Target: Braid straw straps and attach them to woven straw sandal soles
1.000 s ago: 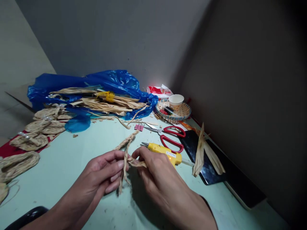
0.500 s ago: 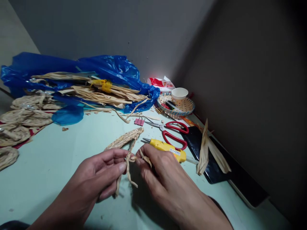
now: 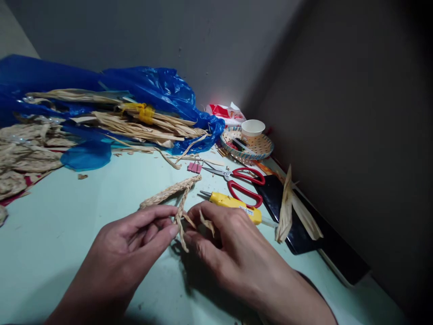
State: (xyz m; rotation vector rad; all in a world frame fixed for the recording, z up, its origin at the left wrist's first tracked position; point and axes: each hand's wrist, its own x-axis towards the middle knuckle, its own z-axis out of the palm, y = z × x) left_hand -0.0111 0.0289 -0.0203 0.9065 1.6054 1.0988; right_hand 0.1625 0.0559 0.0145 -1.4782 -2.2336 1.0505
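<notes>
A braid of dry, straw-coloured fibre (image 3: 169,192) lies bent on the pale green table (image 3: 111,194), its narrow end coming down between my hands. My left hand (image 3: 135,243) pinches that end between thumb and fingers, and a twisted strand hangs below the pinch. Close on its right, my right hand (image 3: 223,243) has its fingers curled at the loose strands; a short dry piece sticks out between thumb and forefinger. Just beyond that hand are a yellow glue gun (image 3: 226,201) and red-handled scissors (image 3: 246,174).
Behind are a blue plastic bag (image 3: 152,88) and bundled dry husks (image 3: 135,128). Braided coils (image 3: 23,149) sit at the left. At the right are a woven basket (image 3: 262,146) with a paper cup (image 3: 253,127), a pink clip (image 3: 195,167) and husk strips (image 3: 287,210) on dark flat objects.
The strands between my hands have shifted; one free strand now hangs more steeply and closer in. My right fingers have parted slightly from the left ones. The view has moved a little.
</notes>
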